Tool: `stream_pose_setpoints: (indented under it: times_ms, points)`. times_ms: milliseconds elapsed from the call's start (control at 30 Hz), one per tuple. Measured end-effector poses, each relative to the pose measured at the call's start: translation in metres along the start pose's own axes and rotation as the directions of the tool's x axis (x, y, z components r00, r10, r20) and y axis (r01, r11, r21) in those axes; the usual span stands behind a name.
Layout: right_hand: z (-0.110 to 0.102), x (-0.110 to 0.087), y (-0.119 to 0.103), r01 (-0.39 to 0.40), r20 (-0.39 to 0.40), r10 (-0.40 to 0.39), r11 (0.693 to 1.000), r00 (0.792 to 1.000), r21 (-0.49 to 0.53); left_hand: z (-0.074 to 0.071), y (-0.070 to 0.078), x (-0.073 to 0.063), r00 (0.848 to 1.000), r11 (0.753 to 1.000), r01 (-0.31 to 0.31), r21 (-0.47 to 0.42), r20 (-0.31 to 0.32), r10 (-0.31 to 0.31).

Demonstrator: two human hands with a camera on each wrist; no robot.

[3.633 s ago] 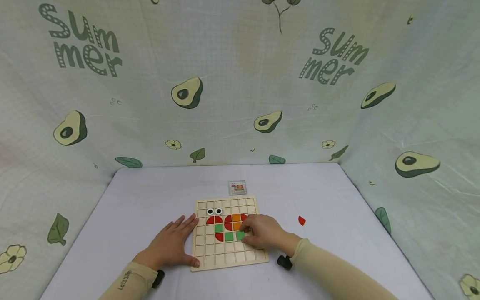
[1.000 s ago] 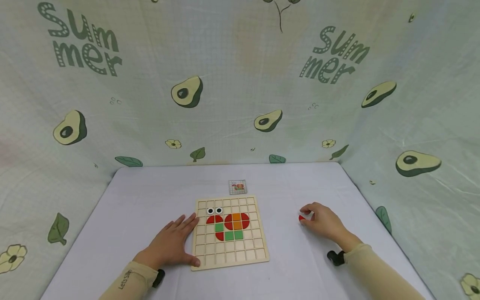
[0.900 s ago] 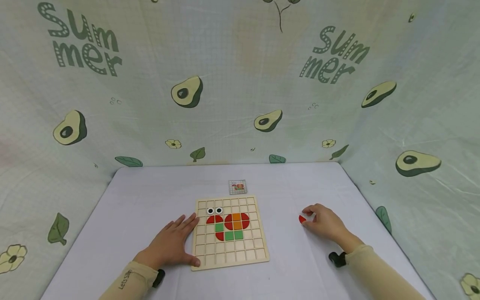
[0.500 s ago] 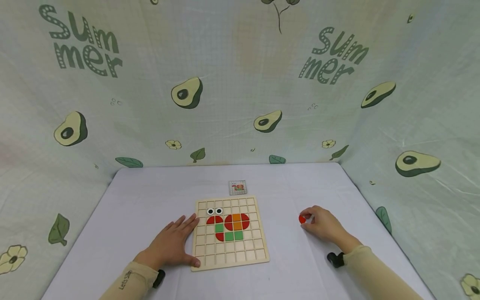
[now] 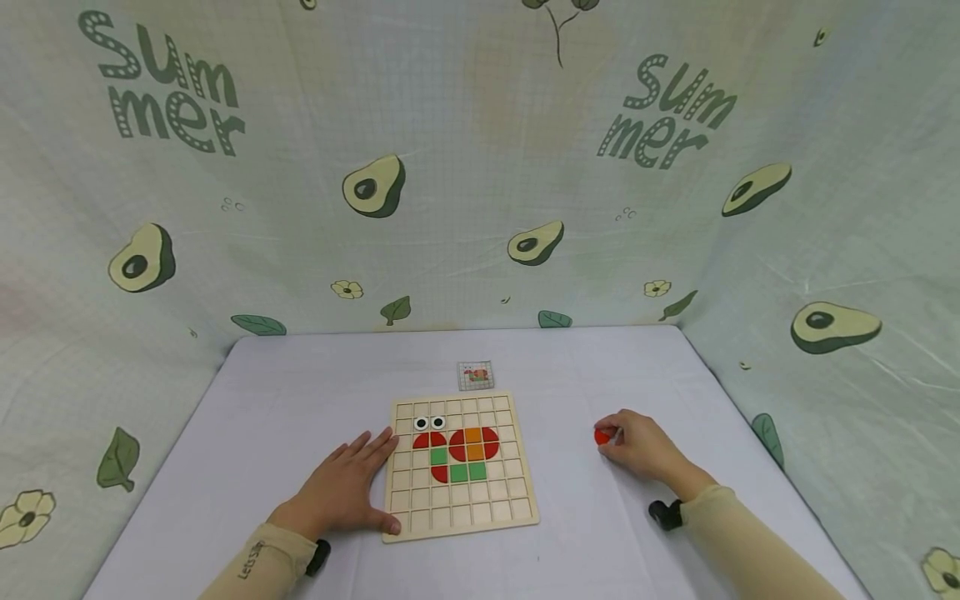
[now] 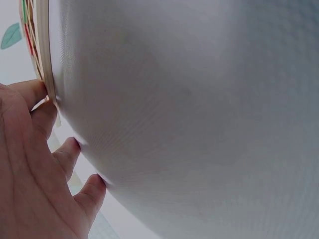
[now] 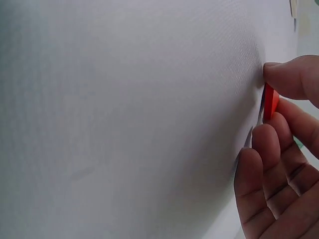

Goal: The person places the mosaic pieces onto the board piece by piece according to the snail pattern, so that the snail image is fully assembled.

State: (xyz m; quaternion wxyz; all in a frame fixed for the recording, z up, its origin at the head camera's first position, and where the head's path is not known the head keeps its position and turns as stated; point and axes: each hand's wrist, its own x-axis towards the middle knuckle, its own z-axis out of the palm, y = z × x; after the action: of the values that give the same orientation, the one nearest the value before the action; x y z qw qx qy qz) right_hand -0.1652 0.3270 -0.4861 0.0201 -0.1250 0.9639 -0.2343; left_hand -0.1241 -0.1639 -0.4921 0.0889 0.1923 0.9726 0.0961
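Between the thumb and fingers of my right hand (image 5: 645, 447) is a red quarter-circle tile (image 5: 602, 436), pinched at the tabletop right of the board. The right wrist view shows the tile's red edge (image 7: 269, 102) close against the cloth. My left hand (image 5: 339, 490) lies with fingers spread at the left side of the wooden grid board (image 5: 487, 514), thumb on its lower left corner and fingertips at its edge. On the board sit two eye discs (image 5: 430, 423), several red curved tiles (image 5: 439, 473), orange squares (image 5: 474, 443) and green squares (image 5: 458, 472).
A small picture card (image 5: 476, 376) lies behind the board, printed with a coloured figure on a grid. White cloth (image 5: 570, 542) covers the table. A patterned fabric backdrop (image 5: 465, 275) rises behind it and at both sides.
My right hand has left a green square in the board, moved right to the red tile and pinched it. Hand and tile have just shifted slightly left. The left hand stays put.
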Motion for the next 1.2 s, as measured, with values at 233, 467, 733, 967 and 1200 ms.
stream_pose_setpoints:
  times_ms: [233, 467, 733, 967, 1200]
  points:
    - [0.002, 0.002, -0.003, 0.025, -0.047, -0.024, 0.999, 0.999, 0.020, 0.001, 0.000, 0.000, 1.000, 1.000, -0.001, 0.001, -0.003, 0.001]
    - [0.005, 0.006, -0.014, 0.039, -0.051, -0.035, 0.997, 0.998, 0.071, 0.001, 0.000, 0.000, 1.000, 1.000, -0.003, 0.000, -0.006, 0.003]
    - [0.014, 0.014, -0.045, 0.061, -0.011, -0.060, 0.992, 0.998, 0.113, 0.001, -0.001, -0.001, 1.000, 1.000, -0.007, -0.003, -0.002, 0.007]
    - [0.023, 0.020, -0.069, 0.141, 0.008, -0.143, 0.983, 0.990, 0.118, 0.001, -0.002, 0.000, 1.000, 1.000, -0.004, 0.000, -0.002, 0.004]
    - [0.027, 0.022, -0.079, 0.180, 0.018, -0.184, 0.974, 0.983, 0.139, -0.001, 0.000, 0.000, 1.000, 1.000, -0.007, -0.014, -0.005, 0.007]
